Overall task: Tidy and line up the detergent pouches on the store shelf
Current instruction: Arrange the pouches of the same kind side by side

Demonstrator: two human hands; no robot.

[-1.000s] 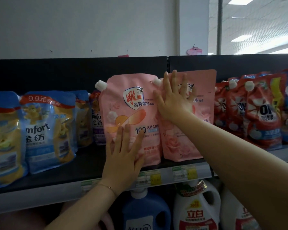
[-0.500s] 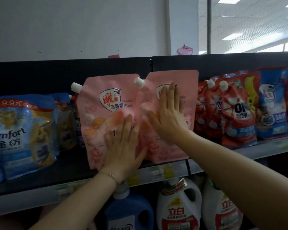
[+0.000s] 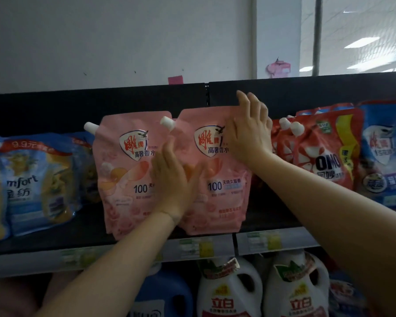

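Observation:
Two pink detergent pouches with white corner spouts stand upright side by side on the black shelf. The left pink pouch overlaps the right pink pouch slightly at their shared edge. My left hand rests with straight fingers on that seam between the two. Straight fingers of my right hand press on the right pouch's upper right corner and reach above its top edge.
Blue and yellow Comfort pouches lean at the left. Red OMO pouches and a blue pouch stand close on the right. White jugs and a blue jug fill the shelf below the price-label strip.
The right pink pouch now stands more squarely beside the left one. My right hand slid up to its top right corner, and my left hand moved up onto the seam.

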